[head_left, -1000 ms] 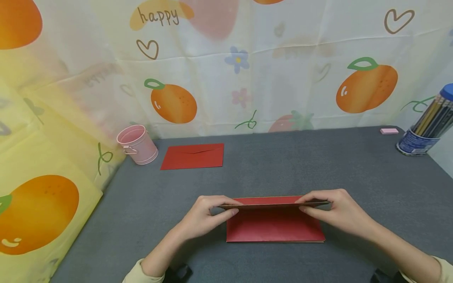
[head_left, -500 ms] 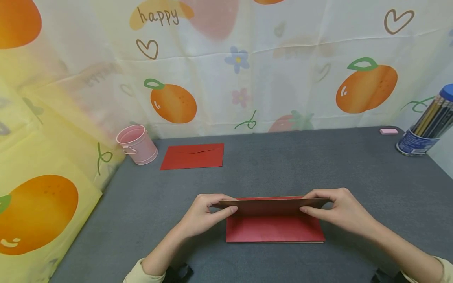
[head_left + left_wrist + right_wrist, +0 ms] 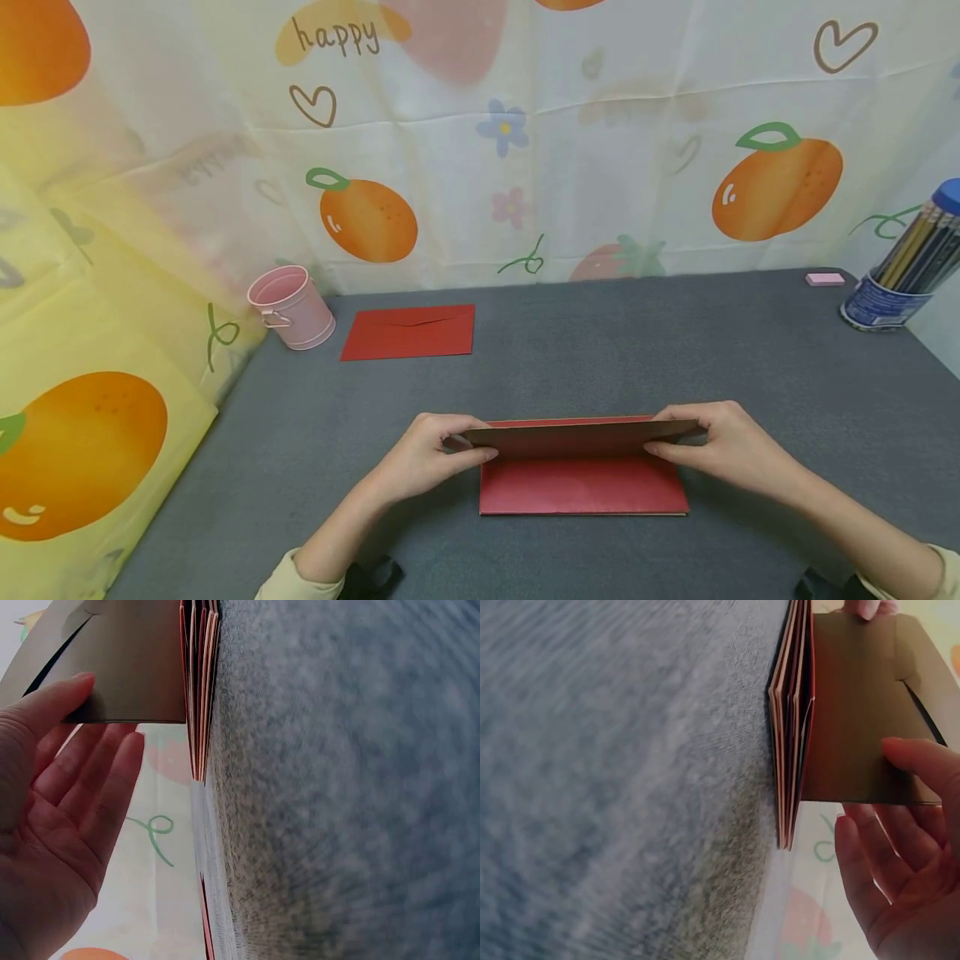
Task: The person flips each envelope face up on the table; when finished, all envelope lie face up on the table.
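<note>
Both hands hold a brown envelope [image 3: 573, 440] upright, its lower long edge at the top of a stack of envelopes [image 3: 581, 492] with a red one uppermost. My left hand [image 3: 431, 458] pinches the left end, thumb on the near face and fingers behind. At the right end my right hand [image 3: 723, 442] grips it the same way. In the left wrist view, a dark slit shows along the flap of the brown envelope [image 3: 139, 671]. From the right wrist view, the stack [image 3: 784, 750] shows several layered edges, slightly fanned apart.
Behind the left hand a red envelope [image 3: 408, 333] lies flat on the grey table [image 3: 570, 358]. A pink bucket [image 3: 292, 308] stands at the back left. At the back right are a pink eraser [image 3: 825, 279] and a blue can of pencils [image 3: 888, 300]. A fruit-patterned cloth [image 3: 600, 167] hangs behind.
The brown envelope has tipped from nearly edge-on so more of its near face shows. Both thumbs have slid slightly outward toward its ends. The stack and other things stay put.
</note>
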`<state>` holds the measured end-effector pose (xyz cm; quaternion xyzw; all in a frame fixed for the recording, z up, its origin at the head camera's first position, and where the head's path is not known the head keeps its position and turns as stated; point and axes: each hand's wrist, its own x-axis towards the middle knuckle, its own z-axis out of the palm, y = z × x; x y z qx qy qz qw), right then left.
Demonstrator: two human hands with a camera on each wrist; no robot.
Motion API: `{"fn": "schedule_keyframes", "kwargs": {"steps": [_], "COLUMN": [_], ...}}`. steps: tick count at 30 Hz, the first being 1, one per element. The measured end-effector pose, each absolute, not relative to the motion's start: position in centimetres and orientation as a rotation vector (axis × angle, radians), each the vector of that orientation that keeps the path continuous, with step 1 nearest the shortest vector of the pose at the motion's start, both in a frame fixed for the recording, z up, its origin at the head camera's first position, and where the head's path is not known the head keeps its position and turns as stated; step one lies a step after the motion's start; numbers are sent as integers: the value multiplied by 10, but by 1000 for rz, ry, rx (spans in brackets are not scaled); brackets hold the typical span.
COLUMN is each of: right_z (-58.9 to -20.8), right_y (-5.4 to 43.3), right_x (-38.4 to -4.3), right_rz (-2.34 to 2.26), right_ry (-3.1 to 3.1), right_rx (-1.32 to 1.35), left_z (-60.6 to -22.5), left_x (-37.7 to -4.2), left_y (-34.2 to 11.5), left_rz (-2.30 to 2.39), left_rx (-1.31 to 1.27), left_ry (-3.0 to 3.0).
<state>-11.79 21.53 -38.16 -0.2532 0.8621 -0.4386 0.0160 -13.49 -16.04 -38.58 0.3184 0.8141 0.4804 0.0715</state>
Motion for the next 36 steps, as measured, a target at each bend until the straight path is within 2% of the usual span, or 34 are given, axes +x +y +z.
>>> {"fn": "schedule_keyframes", "kwargs": {"steps": [14,36], "right_z": [-390,-389], "right_y": [219,219], "right_x": [-123,-125], "right_rz": [-1240,-1232], "right_ry": [2716,2749], "right_rx": [-820,-697], "left_z": [-391,-393], "left_x": [-139,-139], "left_y": [-165,-166], "left_rz": [1327,1356], "left_rx": [938,907], "left_ry": [2425,2485]}}
